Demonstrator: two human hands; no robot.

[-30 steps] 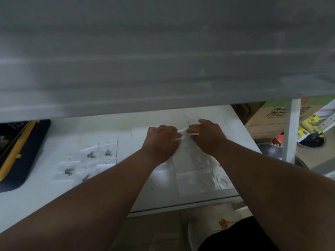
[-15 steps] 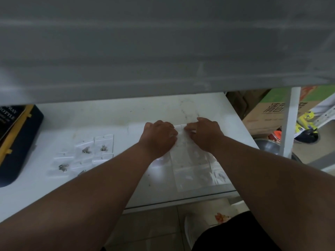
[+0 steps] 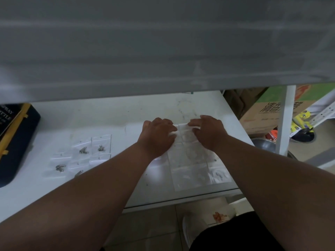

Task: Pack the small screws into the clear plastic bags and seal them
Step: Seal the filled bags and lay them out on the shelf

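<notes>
A small clear plastic bag (image 3: pixel 182 128) sits between my two hands on the white table (image 3: pixel 108 120). My left hand (image 3: pixel 157 134) and my right hand (image 3: pixel 208 131) both pinch its top edge with closed fingers. Below them lies a larger clear bag (image 3: pixel 190 167) with more small bags inside. To the left lie several small clear bags holding screws (image 3: pixel 100 148). Whether the pinched bag holds screws is hidden by my fingers.
A grey shelf (image 3: pixel 163 51) overhangs the table and blocks the far side. A dark blue and yellow case (image 3: pixel 16 134) sits at the left edge. Right of the table stand a white post (image 3: pixel 286 120), a cardboard box (image 3: pixel 264 115) and a metal bowl (image 3: pixel 264 144).
Both hands stay pinched on the same small bag with only slight finger shifts; the camera has tilted, so the table appears a little higher in view.
</notes>
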